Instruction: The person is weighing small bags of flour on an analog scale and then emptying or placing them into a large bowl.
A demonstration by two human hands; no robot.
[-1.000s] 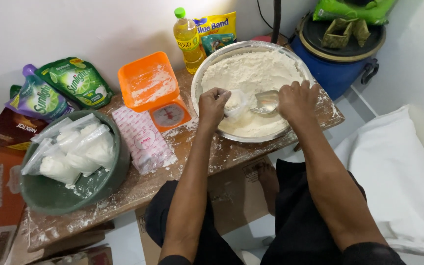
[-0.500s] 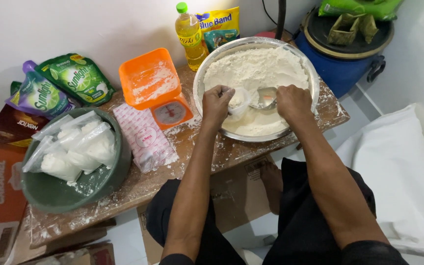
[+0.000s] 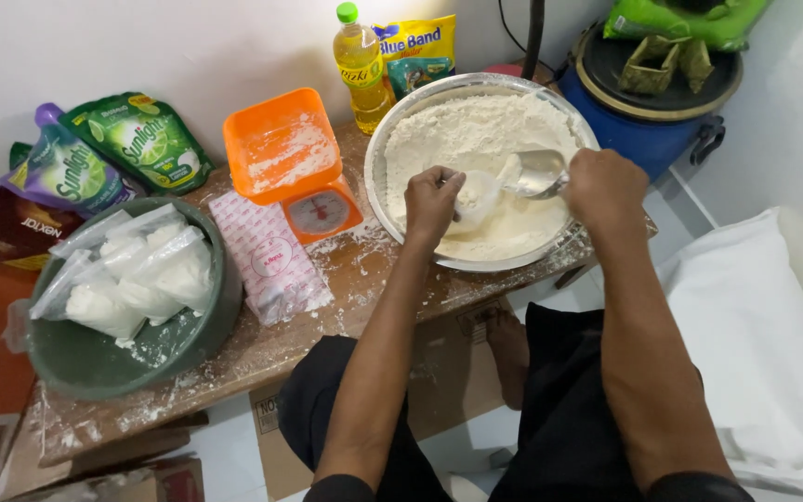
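A wide metal basin [image 3: 381, 177] heaped with white flour [image 3: 462, 130] sits on the low wooden table [image 3: 262, 349]. My left hand [image 3: 432, 203] holds a small clear plastic bag [image 3: 478, 195] open over the flour. My right hand [image 3: 604, 186] grips a metal scoop [image 3: 533, 173], its bowl tipped against the bag's mouth with flour on it. Both hands hover above the near half of the basin.
An orange kitchen scale [image 3: 295, 172] with a floured tray stands left of the basin. A pack of pink-printed plastic bags [image 3: 267, 256] lies beside it. A green bowl [image 3: 85, 358] holds several filled flour bags. An oil bottle [image 3: 360, 65], pouches, a blue drum [image 3: 648, 116] and a white sack [image 3: 759, 344] surround the table.
My right hand has lifted the scoop out of the flour and brought it to the bag's mouth. The left hand stays on the bag.
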